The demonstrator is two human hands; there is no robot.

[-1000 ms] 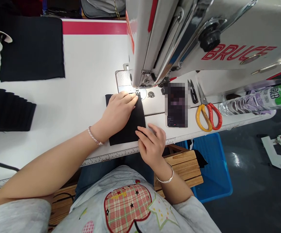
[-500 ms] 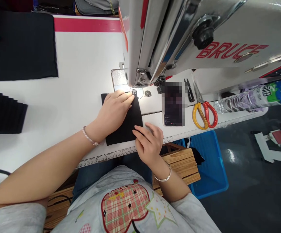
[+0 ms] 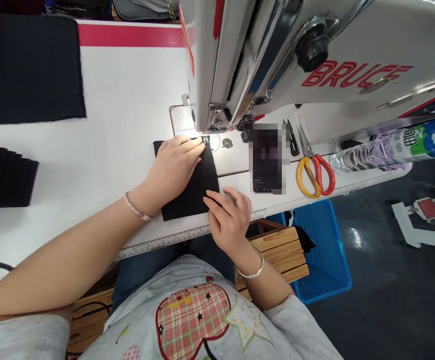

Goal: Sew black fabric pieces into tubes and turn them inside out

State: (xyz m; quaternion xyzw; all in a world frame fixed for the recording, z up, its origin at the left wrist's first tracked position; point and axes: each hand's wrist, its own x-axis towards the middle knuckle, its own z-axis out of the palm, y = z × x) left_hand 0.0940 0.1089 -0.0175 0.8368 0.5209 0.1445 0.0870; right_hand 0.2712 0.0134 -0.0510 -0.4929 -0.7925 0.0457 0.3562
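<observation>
The L hand point(image 3: 174, 167) is laid flat on the black cloth point(image 3: 202, 190), fingers together, not clenched; if it also pinches a fold underneath, I cannot tell. Its fingertips are just beside the presser foot point(image 3: 205, 140), at approx. 2 o'clock of this hand, so I judge the main risk is a fingertip caught under the foot or needle, b/c the fingers lie so near. The R hand point(image 3: 230, 220) is open w/ bent fingers, its tips touching the cloth near the right edge; this contact looks light, so the lower part could swing if the L hand pushes unevenly, and a seam would go crooked. The cloth lies under the L hand and goes out from it to approx. 3–6 o'clock; from the R hand it is at approx. 10 o'clock. Farther out, the phone point(image 3: 266, 160) is at approx. 1 o'clock of the R hand, and the scissors point(image 3: 307, 175) at approx. 2, both apart from the cloth.
</observation>
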